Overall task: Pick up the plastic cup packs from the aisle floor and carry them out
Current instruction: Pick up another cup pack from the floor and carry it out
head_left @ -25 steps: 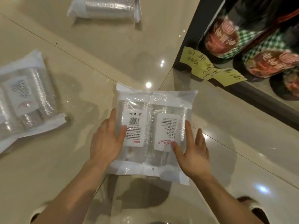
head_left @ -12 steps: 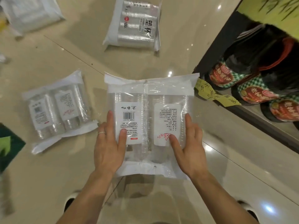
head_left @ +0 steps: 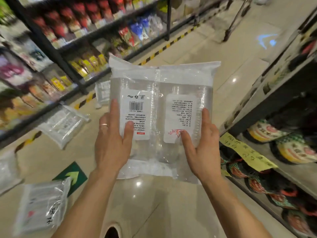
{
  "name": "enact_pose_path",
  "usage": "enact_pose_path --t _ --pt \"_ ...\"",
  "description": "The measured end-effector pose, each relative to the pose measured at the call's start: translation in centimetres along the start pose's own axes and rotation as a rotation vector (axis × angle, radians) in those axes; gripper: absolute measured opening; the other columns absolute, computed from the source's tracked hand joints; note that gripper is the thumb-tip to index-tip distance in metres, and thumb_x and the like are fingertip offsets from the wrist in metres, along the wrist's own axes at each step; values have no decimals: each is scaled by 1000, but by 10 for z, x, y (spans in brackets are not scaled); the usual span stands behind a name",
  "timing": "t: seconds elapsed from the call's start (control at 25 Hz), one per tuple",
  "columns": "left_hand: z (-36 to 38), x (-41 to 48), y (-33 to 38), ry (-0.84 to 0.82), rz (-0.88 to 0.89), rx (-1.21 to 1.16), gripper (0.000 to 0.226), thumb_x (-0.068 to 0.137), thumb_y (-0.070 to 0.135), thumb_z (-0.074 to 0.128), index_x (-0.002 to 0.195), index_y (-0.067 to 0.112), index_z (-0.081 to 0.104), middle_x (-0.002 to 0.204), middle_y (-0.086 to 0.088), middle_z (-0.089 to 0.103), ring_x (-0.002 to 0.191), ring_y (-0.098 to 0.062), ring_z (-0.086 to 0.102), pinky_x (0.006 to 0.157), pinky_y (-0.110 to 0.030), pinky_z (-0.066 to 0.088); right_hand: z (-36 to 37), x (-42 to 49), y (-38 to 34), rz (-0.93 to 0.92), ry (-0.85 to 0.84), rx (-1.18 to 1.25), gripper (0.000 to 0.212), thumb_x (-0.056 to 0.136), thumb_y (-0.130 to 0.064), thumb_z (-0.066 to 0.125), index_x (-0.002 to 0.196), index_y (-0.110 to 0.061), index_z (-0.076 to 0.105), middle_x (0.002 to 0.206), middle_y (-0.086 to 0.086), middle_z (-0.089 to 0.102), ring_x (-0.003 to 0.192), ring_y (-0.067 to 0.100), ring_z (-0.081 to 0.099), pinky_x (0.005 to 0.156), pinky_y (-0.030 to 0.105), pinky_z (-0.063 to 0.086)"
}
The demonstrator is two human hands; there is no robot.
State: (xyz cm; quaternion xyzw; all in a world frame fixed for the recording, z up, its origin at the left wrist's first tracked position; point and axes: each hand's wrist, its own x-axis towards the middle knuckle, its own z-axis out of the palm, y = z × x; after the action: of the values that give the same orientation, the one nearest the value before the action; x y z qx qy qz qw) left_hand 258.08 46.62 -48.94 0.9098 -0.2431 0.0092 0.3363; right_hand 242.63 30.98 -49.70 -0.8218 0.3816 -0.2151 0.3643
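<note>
Judging by the aisle floor (head_left: pixel 171 212), the job is only getting started. One cup pack (head_left: pixel 161 117) is being held up off it between the two hands, while several loose packs (head_left: pixel 63 124) are lying out beyond the left fingers, waiting to be gathered. The left hand (head_left: pixel 111 143) and right hand (head_left: pixel 204 148) are each gripping a side edge, thumbs pressing on the front labels. Motion blur is smearing the shelves (head_left: pixel 51 48), the loose packs' printing is proving unreadable, one pack is running off the frame's edge, and most fingers are hiding behind the held pack.
</note>
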Motion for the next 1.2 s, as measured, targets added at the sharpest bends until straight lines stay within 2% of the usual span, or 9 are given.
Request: enact_pose_path --t 0.16,0.28,0.52,0.64,0.72,0.84,0.92,1.04,1.2 --pt "-119 36 86 108 60 -28 67 99 48 38 154 46 0 146 -11 39 121 -28 46 83 -43 46 -90 19 -121 -111 71 21 74 97 -48 49 155 -38 5 146 6 34 98 -19 18 89 16 26" --pt "-193 46 145 183 99 -62 68 99 48 38 152 49 -4 143 -14 40 117 -32 49 79 -44 47 -156 27 -195 -182 117 37 66 101 -39 44 153 -44 3 147 5 32 104 -6 31 89 19 28" --pt "-298 55 247 303 202 -126 66 99 46 40 153 45 0 142 -9 44 113 -29 49 72 -36 36 -289 26 -304 -310 174 -44 65 100 -35 41 153 -46 4 147 3 32 92 5 37 78 27 34" --pt "-323 58 286 299 226 -183 67 99 48 39 153 45 0 145 -10 41 122 -31 44 82 -46 41 -337 21 -328 -326 249 -89 65 100 -39 42 152 -47 4 146 4 34 106 23 52 78 30 36" --pt "-336 64 318 283 288 -218 67 98 50 39 153 45 0 148 -12 38 124 -34 43 88 -50 42 -365 16 -336 -307 357 -78 66 98 -38 44 152 -46 7 143 4 37 115 21 49 82 30 36" --pt "-353 68 363 245 469 -270 68 99 47 39 152 48 -2 144 -16 40 118 -38 48 83 -48 43 -397 3 -346 -266 552 -72 68 96 -36 48 152 -44 10 140 3 40 118 19 43 91 36 42" --pt "-359 71 390 199 573 -286 66 99 46 38 152 46 -2 144 -17 40 115 -39 48 79 -45 41 -416 -12 -353 -227 687 -95 70 95 -34 50 153 -43 12 140 4 41 118 15 39 91 38 42" --pt "-365 60 427 101 662 -322 66 100 48 36 153 46 -3 145 -18 35 114 -39 49 86 -46 43 -443 -47 -358 -131 835 -157 69 95 -34 50 153 -42 13 142 6 41 123 17 37 89 41 43" --pt "-362 20 479 -28 863 -439 67 99 49 36 152 47 -5 149 -17 30 116 -38 49 86 -45 45 -486 -113 -351 -34 1039 -241 69 96 -31 52 153 -40 14 142 7 40 119 12 35 85 28 37"
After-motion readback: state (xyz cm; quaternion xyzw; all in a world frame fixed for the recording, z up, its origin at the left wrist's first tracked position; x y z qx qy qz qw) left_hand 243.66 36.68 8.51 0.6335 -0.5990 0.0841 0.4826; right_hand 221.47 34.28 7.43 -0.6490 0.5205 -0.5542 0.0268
